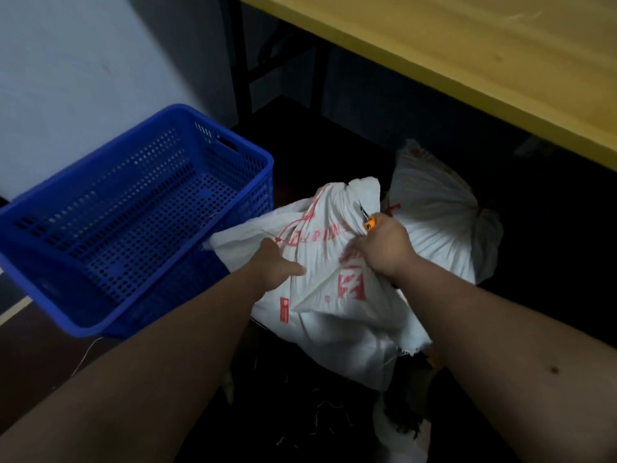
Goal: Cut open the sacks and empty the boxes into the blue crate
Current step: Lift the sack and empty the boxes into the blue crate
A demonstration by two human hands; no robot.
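- Cutting near sack (334, 262): right hand (384, 248) grips orange cutter (369, 222), left hand (273, 262) clutches fabric.
- Second sack (444, 212) tied; blue crate (133, 212) holds nothing yet.

a yellow wooden table top (450, 55) fills the top right corner. under it there are black metal legs (245, 78) standing in the dark. a pale grey wall (83, 61) is at the top left. the floor (20, 349) is dark brown, with a light stripe (15, 307) near the left edge. thin bits of string and small dark scraps (320, 416) lie on the floor at the bottom.
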